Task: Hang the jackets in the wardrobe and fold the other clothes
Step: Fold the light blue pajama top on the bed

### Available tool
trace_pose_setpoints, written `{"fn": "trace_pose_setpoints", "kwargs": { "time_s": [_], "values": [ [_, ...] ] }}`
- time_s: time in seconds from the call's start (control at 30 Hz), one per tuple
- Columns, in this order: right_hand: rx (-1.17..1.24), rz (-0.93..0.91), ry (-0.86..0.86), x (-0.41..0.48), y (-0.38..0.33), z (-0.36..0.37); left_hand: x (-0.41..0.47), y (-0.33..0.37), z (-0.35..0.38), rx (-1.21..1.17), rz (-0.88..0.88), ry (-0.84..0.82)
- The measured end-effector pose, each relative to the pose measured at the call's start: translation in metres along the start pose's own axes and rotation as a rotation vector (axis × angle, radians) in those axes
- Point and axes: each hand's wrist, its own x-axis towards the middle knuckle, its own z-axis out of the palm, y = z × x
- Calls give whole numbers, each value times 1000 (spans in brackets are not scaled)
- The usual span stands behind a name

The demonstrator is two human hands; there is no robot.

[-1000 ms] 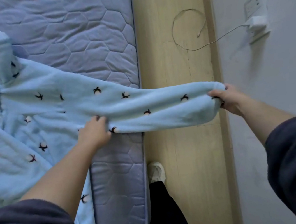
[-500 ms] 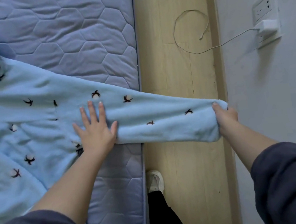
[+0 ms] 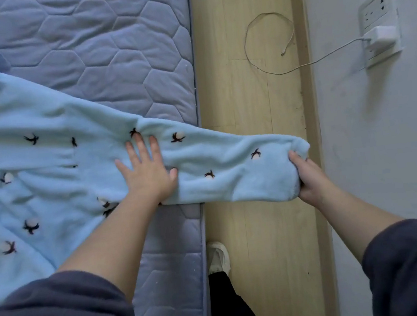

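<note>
Sleeve [image 3: 229,160] stretched past the bed [image 3: 107,38] edge.
Fleece top [image 3: 43,158] lies on the bed, frame left; left hand [image 3: 148,173] presses flat on it, right hand [image 3: 308,176] clenches the cuff [image 3: 279,183]. A slipped grip would likely drop the sleeve to the floor [image 3: 264,230]; overpulling could skew the top.

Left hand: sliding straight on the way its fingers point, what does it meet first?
The left hand would cross a little more blue fleece garment, then bare quilted mattress; nothing else appears in that line.
</note>
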Motion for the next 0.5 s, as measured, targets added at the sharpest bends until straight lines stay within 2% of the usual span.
{"fn": "trace_pose_setpoints", "kwargs": {
  "time_s": [0.07, 0.13, 0.2, 0.27, 0.37, 0.43, 0.5],
  "values": [
    [19, 36, -158, -23, -7, 16, -8, 9, -26, -215, -4, -51],
    [41, 36, -284, -51, -15, 39, -22, 10, -52, -622, 1, -84],
    [29, 9, -405, -81, -22, 67, -46, 6, -79, -1081, -47, -253],
    [-45, -37, -532, -116, -29, 100, -72, 1, -107, -1350, -48, -459],
    [-177, -128, -777, -172, -35, 148, -105, -29, -143, -1503, -3, -492],
    [-308, -180, -889, -205, -36, 176, -124, -63, -165, -1534, 14, -427],
    [-464, -207, -929, -231, -29, 205, -145, -100, -181, -1515, -2, -344]
  ]
}}
